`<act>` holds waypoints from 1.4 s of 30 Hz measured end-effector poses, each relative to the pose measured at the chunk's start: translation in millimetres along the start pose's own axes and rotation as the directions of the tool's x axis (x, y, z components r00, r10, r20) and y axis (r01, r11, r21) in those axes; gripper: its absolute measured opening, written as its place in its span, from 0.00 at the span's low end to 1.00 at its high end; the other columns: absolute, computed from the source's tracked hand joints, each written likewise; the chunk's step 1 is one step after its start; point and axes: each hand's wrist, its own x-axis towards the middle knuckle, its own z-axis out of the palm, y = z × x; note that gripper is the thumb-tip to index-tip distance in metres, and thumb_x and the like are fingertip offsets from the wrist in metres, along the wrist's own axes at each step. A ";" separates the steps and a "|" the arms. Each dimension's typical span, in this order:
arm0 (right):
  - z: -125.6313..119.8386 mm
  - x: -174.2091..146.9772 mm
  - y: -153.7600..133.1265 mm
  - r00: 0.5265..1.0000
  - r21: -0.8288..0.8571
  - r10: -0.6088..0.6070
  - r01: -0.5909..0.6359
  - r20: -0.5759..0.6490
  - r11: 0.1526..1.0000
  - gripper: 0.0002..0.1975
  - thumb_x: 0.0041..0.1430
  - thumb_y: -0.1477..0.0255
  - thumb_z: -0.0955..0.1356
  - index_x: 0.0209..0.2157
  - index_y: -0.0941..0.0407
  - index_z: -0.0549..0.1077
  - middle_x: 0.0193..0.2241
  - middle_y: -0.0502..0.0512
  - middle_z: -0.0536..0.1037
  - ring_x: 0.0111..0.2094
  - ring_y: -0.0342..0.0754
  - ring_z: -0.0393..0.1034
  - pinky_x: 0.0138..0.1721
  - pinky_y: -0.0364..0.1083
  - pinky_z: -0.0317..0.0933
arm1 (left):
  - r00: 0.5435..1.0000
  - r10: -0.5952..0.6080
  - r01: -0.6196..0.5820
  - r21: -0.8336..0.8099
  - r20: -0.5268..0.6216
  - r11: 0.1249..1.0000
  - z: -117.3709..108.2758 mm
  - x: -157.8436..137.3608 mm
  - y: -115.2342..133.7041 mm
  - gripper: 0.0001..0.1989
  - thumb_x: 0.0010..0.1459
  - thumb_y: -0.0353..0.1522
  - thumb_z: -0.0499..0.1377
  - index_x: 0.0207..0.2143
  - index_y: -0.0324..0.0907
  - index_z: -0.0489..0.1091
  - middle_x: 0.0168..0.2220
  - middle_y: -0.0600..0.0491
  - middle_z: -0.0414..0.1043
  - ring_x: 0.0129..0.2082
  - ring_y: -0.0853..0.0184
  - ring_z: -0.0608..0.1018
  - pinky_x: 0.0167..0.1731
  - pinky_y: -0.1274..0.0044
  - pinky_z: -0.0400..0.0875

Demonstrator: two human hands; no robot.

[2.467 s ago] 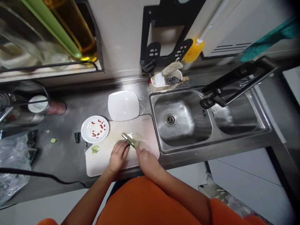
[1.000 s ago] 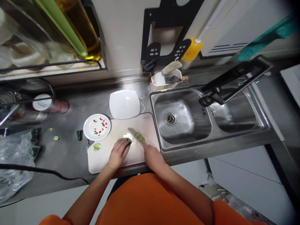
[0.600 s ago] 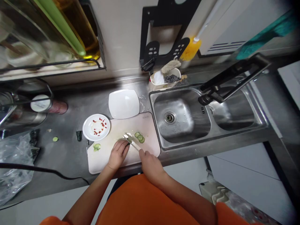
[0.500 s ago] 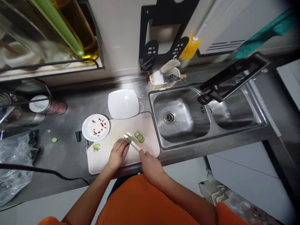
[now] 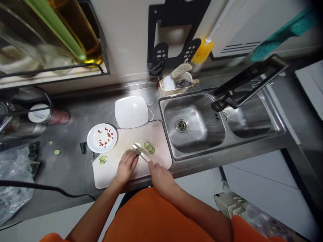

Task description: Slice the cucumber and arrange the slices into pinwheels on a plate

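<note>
My right hand [image 5: 161, 176] grips the handle of a kitchen knife [image 5: 143, 154], its blade angled up and to the left over a pale cutting board [image 5: 113, 176]. Curled fingers of my left hand [image 5: 126, 165] press a piece of cucumber [image 5: 137, 152] against the board, right beside the blade. That piece is mostly hidden by the fingers and the knife. Several round cucumber slices [image 5: 149, 148] lie just right of the blade. Thinner cucumber slices [image 5: 102, 159] rest near the board's left edge.
A round white plate [image 5: 90, 144] with small red pieces overlaps the board's upper left corner. Behind the board sits a square white plate [image 5: 131, 112]. To the right is a double sink [image 5: 176, 156]. Cucumber ends [image 5: 83, 148], a cable [image 5: 50, 187] and a plastic bag [image 5: 15, 181] lie leftward.
The whole view has shifted slightly. Both hands, the knife and the cucumber slices keep nearly the same places on the board.
</note>
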 end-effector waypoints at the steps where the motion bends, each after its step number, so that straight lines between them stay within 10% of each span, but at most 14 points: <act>1: -1.1 0.5 -0.5 1.000 0.000 0.001 -0.001 0.005 1.000 0.15 0.62 0.83 0.53 0.44 0.59 0.64 0.34 0.60 0.73 0.36 0.51 0.73 0.35 0.45 0.66 | 1.000 0.002 -0.002 -0.001 -0.002 1.000 -0.2 0.4 0.3 0.09 0.61 0.30 0.54 0.44 0.41 0.68 0.42 0.48 0.73 0.45 0.63 0.74 0.49 0.67 0.69; 28: 21.3 46.4 -11.2 0.992 0.050 -0.031 0.038 -0.126 0.998 0.15 0.64 0.81 0.52 0.45 0.59 0.64 0.34 0.60 0.73 0.36 0.49 0.73 0.33 0.43 0.64 | 1.000 -0.014 0.014 -0.036 0.016 0.999 4.7 -3.7 -5.4 0.10 0.61 0.30 0.53 0.44 0.42 0.68 0.41 0.49 0.73 0.44 0.64 0.74 0.50 0.67 0.69; 42: 0.1 6.6 -0.5 0.999 0.013 0.037 -0.036 -0.033 0.999 0.14 0.63 0.81 0.54 0.46 0.58 0.63 0.35 0.59 0.72 0.37 0.49 0.72 0.34 0.41 0.64 | 1.000 -0.017 0.017 -0.014 0.001 1.000 3.5 -3.9 -4.0 0.10 0.61 0.31 0.53 0.44 0.42 0.69 0.42 0.48 0.74 0.44 0.63 0.75 0.49 0.67 0.70</act>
